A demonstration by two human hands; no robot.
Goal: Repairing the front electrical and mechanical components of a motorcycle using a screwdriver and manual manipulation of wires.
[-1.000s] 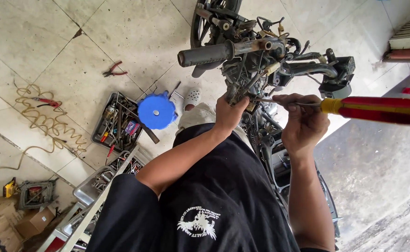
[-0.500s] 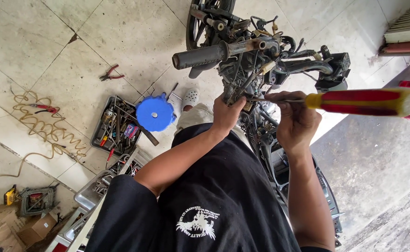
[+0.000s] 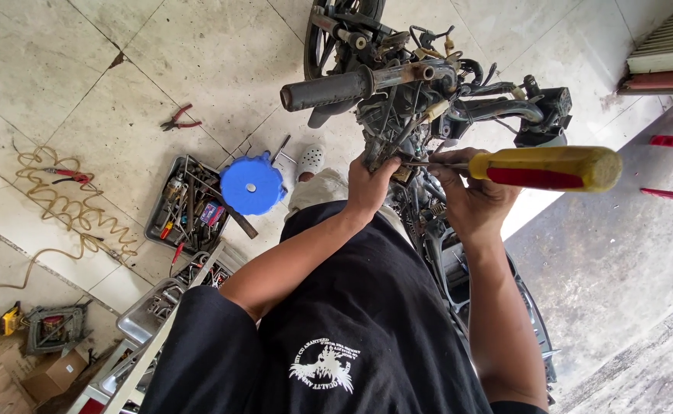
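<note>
I look down at a stripped motorcycle front (image 3: 428, 100) with bare wiring and a black handlebar grip (image 3: 325, 90). My left hand (image 3: 367, 188) grips the parts just below the handlebar. My right hand (image 3: 467, 201) is closed around the front end of a big screwdriver with a yellow and red handle (image 3: 543, 169). Its metal shaft (image 3: 424, 163) points left into the wiring beside my left hand. My black shirt (image 3: 352, 322) fills the bottom of the view.
A blue round lid (image 3: 252, 184) lies on a grey tool tray (image 3: 169, 201) on the tiled floor. Red pliers (image 3: 179, 119), a coiled yellow hose (image 3: 60, 211), a white clog (image 3: 312, 161) and metal trays (image 3: 148, 314) are at the left. A ramp (image 3: 628, 253) is on the right.
The screwdriver has slid left, deeper towards the motorcycle's wiring. Both hands stay at the same spot under the handlebar.
</note>
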